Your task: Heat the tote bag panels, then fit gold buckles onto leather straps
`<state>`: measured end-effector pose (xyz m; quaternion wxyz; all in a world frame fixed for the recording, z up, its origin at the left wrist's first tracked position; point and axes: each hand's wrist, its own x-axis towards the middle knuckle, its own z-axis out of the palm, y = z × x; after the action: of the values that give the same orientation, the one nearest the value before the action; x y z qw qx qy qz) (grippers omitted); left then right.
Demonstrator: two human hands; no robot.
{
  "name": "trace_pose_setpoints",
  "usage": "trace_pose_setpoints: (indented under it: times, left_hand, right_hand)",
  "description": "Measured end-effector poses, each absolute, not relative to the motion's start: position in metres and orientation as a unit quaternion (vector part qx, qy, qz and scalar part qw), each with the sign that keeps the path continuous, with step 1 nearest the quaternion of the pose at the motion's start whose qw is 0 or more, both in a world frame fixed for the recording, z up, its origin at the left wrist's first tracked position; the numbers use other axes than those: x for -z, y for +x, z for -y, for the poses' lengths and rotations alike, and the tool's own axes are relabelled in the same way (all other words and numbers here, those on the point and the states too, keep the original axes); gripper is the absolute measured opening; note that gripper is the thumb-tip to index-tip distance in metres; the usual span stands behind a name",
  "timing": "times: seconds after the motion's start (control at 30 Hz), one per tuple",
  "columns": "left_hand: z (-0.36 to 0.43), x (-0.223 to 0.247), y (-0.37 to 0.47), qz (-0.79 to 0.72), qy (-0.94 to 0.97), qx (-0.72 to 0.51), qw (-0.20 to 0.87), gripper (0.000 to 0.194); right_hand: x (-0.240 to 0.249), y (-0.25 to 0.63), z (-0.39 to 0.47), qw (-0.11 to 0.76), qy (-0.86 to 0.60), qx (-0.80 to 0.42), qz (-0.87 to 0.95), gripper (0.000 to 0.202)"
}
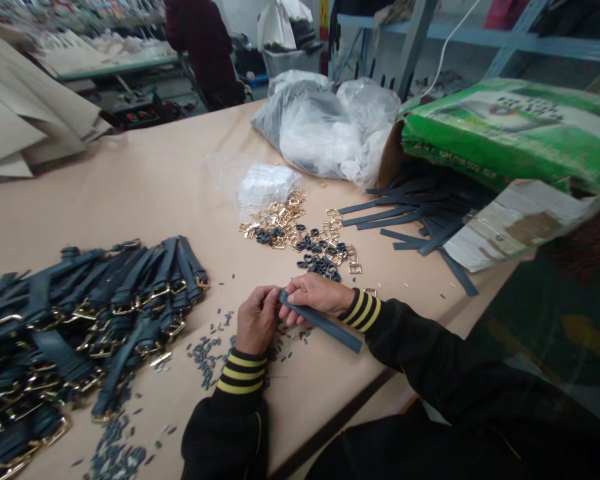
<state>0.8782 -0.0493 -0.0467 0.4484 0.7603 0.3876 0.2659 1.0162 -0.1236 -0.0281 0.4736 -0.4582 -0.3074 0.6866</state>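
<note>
The left hand (257, 320) has its fingers drawn in, thumb and forefinger close together at the upper end of the strap (330, 328); the right hand (317, 295) closes on the same end just beside it, thumb and fingers pinching the strap with little gap; the 2 hands nearly touch, and the strap slants down to the right below the right wrist; whether its far end touches the table (165, 180) I cannot tell.

Just beyond the hands lie dark loops (325, 265), with gold buckles (284, 215) among and behind them; small dark bits (207, 360) scatter beside the left hand; a pile of buckled belts (130, 283) fills the table's left side; at right, loose strips (380, 212) spread out from a green box (510, 137); behind the buckles sit a small packet (267, 185) and a big plastic bag (325, 127).
</note>
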Motion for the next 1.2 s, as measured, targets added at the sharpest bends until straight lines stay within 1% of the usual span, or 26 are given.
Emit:
trace_pose_setpoints:
  times: [0.2,0.27,0.37,0.47,0.5,0.57,0.63,0.67,0.7,0.83,1.0,1.1,1.2]
  left_hand:
    - [0.052,0.041,0.880,-0.384,0.730,-0.216,0.522,0.023]
    - [0.050,0.042,0.880,-0.385,0.737,-0.205,0.516,0.023]
    - [0.048,0.046,0.879,-0.372,0.771,-0.208,0.473,0.026]
    - [0.047,0.048,0.876,-0.371,0.812,-0.198,0.405,0.025]
    - [0.045,0.048,0.874,-0.376,0.828,-0.207,0.362,0.022]
    - [0.038,0.048,0.869,-0.382,0.855,-0.259,0.237,0.018]
    - [0.023,0.045,0.865,-0.367,0.869,-0.306,0.125,0.022]
    - [0.014,0.043,0.864,-0.359,0.876,-0.306,0.101,0.022]
    - [0.003,0.039,0.865,-0.356,0.883,-0.288,0.100,0.021]
    - [-0.043,0.026,0.890,-0.357,0.897,-0.213,0.151,0.022]
    - [-0.071,0.033,0.940,-0.260,0.936,-0.166,0.171,0.015]
    - [-0.074,0.042,0.952,-0.273,0.932,-0.161,0.176,0.011]
    - [-0.074,0.044,0.948,-0.306,0.916,-0.174,0.193,0.008]
  right_hand:
    - [0.030,1.018,0.119,0.462,-0.476,-0.687,0.296,0.021]
    - [0.032,1.017,0.119,0.454,-0.469,-0.697,0.297,0.021]
    - [0.032,1.016,0.120,0.452,-0.463,-0.700,0.301,0.019]
    - [0.031,1.018,0.121,0.466,-0.472,-0.681,0.311,0.017]
    - [0.031,1.020,0.121,0.474,-0.476,-0.672,0.312,0.016]
    - [0.030,1.025,0.121,0.489,-0.480,-0.661,0.305,0.014]
    - [0.030,1.031,0.122,0.505,-0.476,-0.659,0.291,0.008]
    - [0.030,1.034,0.122,0.513,-0.470,-0.660,0.283,0.007]
    - [0.030,1.036,0.122,0.523,-0.463,-0.660,0.276,0.008]
    - [0.035,1.041,0.123,0.558,-0.421,-0.674,0.241,0.016]
    - [0.042,1.046,0.121,0.609,-0.400,-0.656,0.196,0.023]
    - [0.045,1.047,0.119,0.621,-0.390,-0.650,0.199,0.025]
    - [0.046,1.045,0.119,0.614,-0.405,-0.639,0.224,0.024]
